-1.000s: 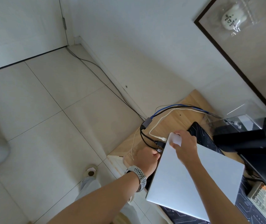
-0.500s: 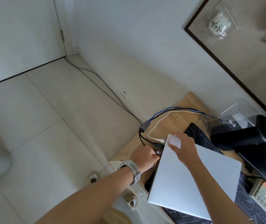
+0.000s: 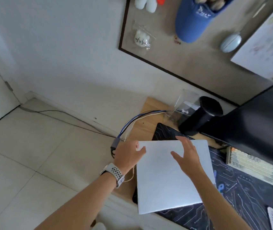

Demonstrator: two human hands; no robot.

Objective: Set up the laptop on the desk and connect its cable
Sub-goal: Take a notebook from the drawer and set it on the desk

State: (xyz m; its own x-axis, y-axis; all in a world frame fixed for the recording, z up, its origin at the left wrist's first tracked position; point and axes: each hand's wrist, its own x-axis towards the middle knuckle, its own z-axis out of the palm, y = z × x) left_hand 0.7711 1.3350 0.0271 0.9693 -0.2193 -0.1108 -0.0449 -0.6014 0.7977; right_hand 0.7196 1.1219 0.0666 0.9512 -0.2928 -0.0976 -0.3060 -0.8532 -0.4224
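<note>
Your closed laptop lies on the desk mat; both hands, left hand and right hand, spread open; cable adapter apparently unconnected.

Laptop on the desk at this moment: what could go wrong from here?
1. The closed laptop lies near the desk's left edge, its near corner close to the front edge; a nudge might slide it off.
2. The cables and grey adapter hang past the desk edge beside the left hand; a snag could tug whatever is plugged in.
3. The right hand hovers open over the lid, gripping nothing.
</note>
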